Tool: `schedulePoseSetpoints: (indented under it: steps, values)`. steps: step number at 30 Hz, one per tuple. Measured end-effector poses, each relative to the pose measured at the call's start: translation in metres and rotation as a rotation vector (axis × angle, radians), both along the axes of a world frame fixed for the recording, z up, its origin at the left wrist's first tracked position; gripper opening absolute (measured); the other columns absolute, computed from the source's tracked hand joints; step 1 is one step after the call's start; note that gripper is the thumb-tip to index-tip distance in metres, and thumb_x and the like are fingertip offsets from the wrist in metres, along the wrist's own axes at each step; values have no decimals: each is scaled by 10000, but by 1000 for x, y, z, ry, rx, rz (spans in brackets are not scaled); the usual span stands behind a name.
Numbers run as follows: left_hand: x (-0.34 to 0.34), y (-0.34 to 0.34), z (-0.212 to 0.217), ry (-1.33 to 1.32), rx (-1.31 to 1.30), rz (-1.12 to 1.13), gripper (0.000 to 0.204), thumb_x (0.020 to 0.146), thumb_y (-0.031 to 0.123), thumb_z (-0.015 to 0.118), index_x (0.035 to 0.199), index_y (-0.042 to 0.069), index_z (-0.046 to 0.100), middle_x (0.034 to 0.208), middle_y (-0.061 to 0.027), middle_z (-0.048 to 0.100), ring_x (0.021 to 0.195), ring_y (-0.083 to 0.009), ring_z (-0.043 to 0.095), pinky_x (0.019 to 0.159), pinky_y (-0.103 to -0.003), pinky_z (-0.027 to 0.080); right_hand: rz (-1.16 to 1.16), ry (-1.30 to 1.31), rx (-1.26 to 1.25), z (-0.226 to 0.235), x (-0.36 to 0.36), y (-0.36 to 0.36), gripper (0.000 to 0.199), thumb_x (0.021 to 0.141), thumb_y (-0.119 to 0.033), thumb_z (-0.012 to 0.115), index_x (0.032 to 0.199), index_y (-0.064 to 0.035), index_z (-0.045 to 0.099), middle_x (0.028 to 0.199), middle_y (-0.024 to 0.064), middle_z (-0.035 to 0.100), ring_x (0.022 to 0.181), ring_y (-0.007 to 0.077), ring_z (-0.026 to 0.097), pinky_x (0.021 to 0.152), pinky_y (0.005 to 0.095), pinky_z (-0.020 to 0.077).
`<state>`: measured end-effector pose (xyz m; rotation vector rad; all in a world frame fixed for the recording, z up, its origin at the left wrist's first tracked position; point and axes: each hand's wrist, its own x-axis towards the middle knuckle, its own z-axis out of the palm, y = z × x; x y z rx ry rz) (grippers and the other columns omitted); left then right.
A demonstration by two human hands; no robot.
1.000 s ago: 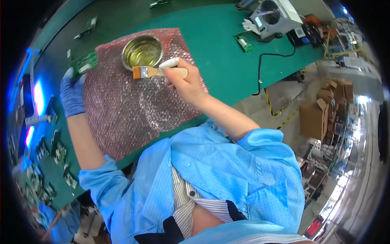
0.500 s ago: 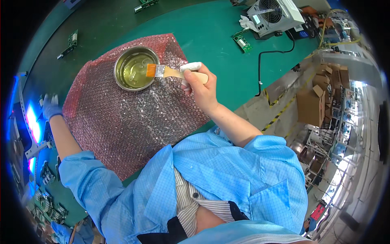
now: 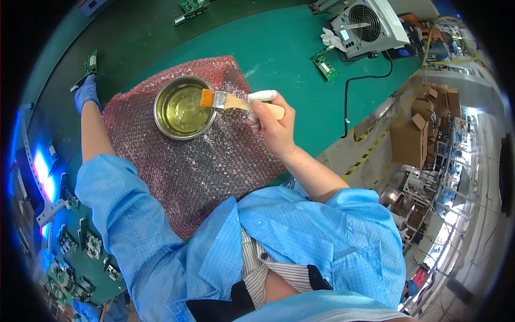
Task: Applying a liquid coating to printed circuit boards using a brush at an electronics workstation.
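Note:
My right hand [image 3: 273, 122] grips the wooden handle of a small paint brush [image 3: 230, 100], whose orange bristles rest over the rim of a round metal bowl [image 3: 184, 107] holding yellowish liquid. The bowl stands on a pink bubble-wrap sheet [image 3: 198, 155] spread over the green table [image 3: 279, 48]. My left hand [image 3: 86, 92], in a blue glove, stretches far out to the left and touches a small green circuit board [image 3: 90, 63] lying on the table.
A white fan unit [image 3: 367, 24] with a black cable stands at the back right, with a green circuit board [image 3: 325, 65] beside it. More boards lie at the top [image 3: 192, 6] and in racks at lower left [image 3: 80, 252]. Cardboard boxes [image 3: 416, 134] sit past the table edge.
The brush has moved from the bubble wrap beside the bowl into the bowl. My left arm has stretched farther out to the board at the far left.

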<state>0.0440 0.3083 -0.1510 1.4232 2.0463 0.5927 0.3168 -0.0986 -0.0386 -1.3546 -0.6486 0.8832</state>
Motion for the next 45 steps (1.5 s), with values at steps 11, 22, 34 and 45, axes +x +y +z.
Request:
schedulePoseSetpoints:
  steps: [11, 22, 34, 45]
  values:
    - [7, 5, 24, 297, -41, 56, 605, 813, 575, 415, 1176, 113, 560, 1245, -160, 503, 1144, -301, 495, 951, -396, 390, -120, 57, 11, 6, 0, 5, 122, 866, -128, 559, 940, -32, 552, 678, 26, 548, 504, 73, 520, 397, 181, 385]
    - [-6, -44, 26, -1172, 164, 45, 272, 824, 141, 527, 1000, -64, 558, 958, -216, 615, 823, -297, 648, 649, -333, 568, 52, -19, -70, -7, -6, 19, 138, 868, -159, 560, 932, -37, 564, 646, 14, 549, 506, 59, 507, 412, 187, 381]
    - [-92, -249, 46, -1608, -69, 2, 238, 816, 145, 590, 968, -35, 564, 962, -174, 616, 843, -265, 630, 619, -337, 570, 162, -85, -73, -17, -7, 27, 150, 866, -166, 555, 914, -24, 568, 635, 21, 550, 509, 64, 501, 415, 190, 378]
    - [-75, -316, 68, -1473, -61, -83, 124, 792, 108, 641, 864, 48, 561, 841, -80, 611, 744, -184, 624, 634, -311, 576, 121, -199, -26, 22, 33, 7, 123, 842, -154, 582, 868, -36, 604, 620, 6, 550, 511, 55, 497, 424, 182, 361]
